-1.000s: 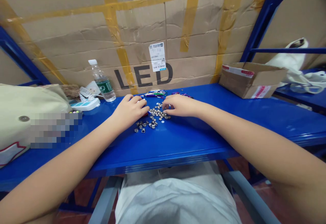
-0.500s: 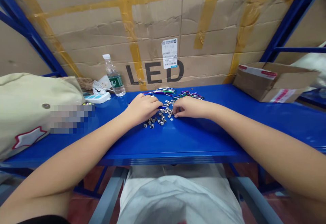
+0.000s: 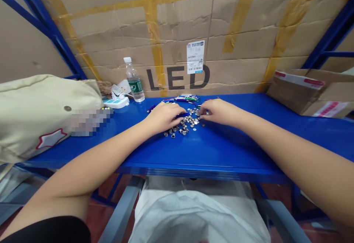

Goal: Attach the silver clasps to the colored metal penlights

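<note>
My left hand point(image 3: 166, 117) is closed over a slim blue metallic tube point(image 3: 184, 114), which sticks out past its fingertips toward the right. Close by, on the right side of the pile, my right hand point(image 3: 215, 110) has its thumb and fingers drawn together low over the table. Whatever its fingertips hold, if anything, is too small to see. Between and under the hands lie several small silver discs point(image 3: 192, 125) that look like button cells. Nearer to me are several small shiny metal fittings point(image 3: 183, 130). Behind the hands is a row of coloured metallic tubes and clips point(image 3: 188, 99).
Everything lies on a blue metal table point(image 3: 210, 150). To the left are a cream bag point(image 3: 47, 99), a white power strip point(image 3: 117, 103) and a water bottle point(image 3: 135, 84). An open cardboard box point(image 3: 301, 93) stands right. A taped cardboard sheet point(image 3: 177, 25) rises behind.
The view has shifted, so the scene sits slightly further right. My right hand has lifted back a little from the discs; my left hand still holds the blue tube.
</note>
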`<state>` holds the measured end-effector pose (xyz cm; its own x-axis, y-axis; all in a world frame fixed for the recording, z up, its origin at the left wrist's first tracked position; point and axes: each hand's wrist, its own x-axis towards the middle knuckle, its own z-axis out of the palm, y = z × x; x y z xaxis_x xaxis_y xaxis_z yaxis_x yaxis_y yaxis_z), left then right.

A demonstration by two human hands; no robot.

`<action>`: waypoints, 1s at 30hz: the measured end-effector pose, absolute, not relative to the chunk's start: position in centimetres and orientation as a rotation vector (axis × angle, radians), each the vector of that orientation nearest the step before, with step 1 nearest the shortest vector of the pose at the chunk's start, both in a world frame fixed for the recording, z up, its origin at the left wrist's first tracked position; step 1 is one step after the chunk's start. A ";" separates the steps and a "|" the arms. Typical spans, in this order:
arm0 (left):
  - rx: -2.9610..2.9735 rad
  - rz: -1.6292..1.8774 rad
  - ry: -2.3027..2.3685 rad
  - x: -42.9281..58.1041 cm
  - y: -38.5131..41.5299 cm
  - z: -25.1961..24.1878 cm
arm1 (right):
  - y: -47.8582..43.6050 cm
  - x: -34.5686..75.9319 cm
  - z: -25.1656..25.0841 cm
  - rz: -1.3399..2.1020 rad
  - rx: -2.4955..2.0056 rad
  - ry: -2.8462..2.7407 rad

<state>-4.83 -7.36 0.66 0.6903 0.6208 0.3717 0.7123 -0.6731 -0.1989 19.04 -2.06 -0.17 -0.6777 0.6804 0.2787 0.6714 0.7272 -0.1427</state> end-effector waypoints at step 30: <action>-2.627 -0.409 -0.989 -4.9 -7.1 0.4 | -3.1 18.6 0.1 0.031 -1.040 -2.861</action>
